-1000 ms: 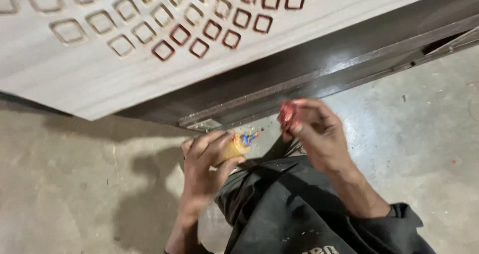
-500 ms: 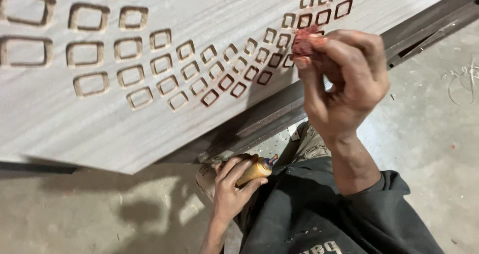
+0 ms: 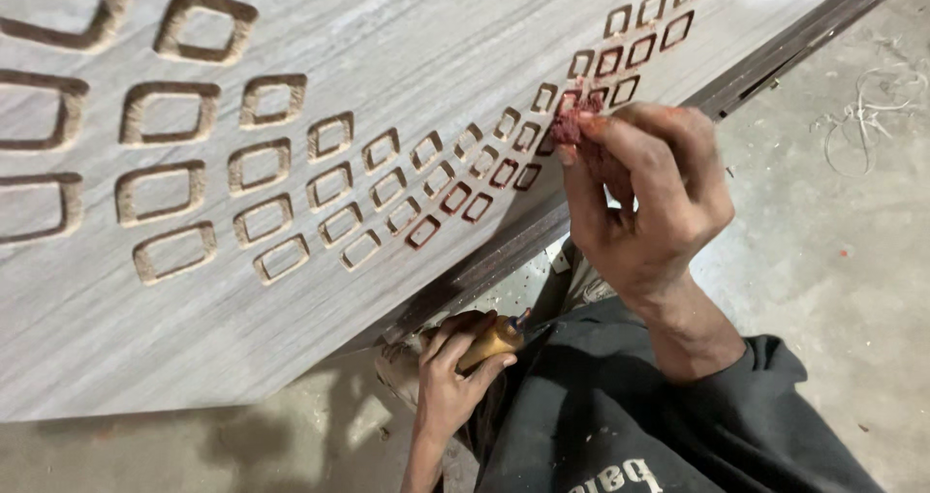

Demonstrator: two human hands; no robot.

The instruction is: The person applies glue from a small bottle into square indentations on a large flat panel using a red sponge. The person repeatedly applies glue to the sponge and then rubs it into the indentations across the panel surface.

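Note:
A large pale grey wood-grain panel (image 3: 387, 57) with rows of carved square grooves leans across the view. My right hand (image 3: 644, 198) pinches a small red-stained wad (image 3: 573, 125) and presses it against the small grooves near the panel's lower right, where several grooves are coloured dark red. My left hand (image 3: 455, 372) rests low by my knee, closed around a small yellow-brown bottle (image 3: 494, 341) with a dark tip. My dark trousers (image 3: 620, 425) fill the bottom of the view.
A dark brown frame edge (image 3: 775, 52) runs under the panel toward the upper right. The grey concrete floor (image 3: 843, 251) carries a tangle of pale thread (image 3: 867, 120) at the right and dust and scraps near my knee.
My right hand has come down from mid-air and set the red wad against the small grooves. The view has moved closer to the panel. My left hand stays low with the bottle.

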